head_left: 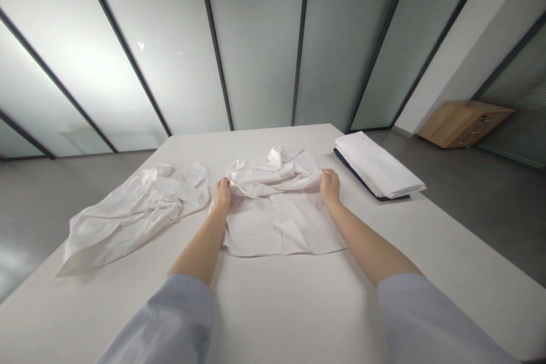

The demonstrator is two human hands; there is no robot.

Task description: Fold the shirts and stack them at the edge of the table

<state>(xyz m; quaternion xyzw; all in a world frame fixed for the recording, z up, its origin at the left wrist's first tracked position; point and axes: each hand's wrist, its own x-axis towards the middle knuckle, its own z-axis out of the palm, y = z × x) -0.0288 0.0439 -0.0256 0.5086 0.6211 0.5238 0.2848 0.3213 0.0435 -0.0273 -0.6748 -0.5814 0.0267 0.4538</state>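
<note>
White shirt [277, 210] mid-table [298, 307]: left hand [222, 193] and right hand [330, 186] pinch its opp. edges shut, spreading cloth flat. Crumpled garment [136, 210] left of shirt, folded stack [377, 166] right.

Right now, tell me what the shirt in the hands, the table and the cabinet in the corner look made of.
Shirt: thin woven cloth, likely cotton, matte white; it creases sharply.
Table: smooth matte white top, possibly laminate; no grain shows.
Cabinet: wood or wood-look veneer, light brown with faint grain.
</note>
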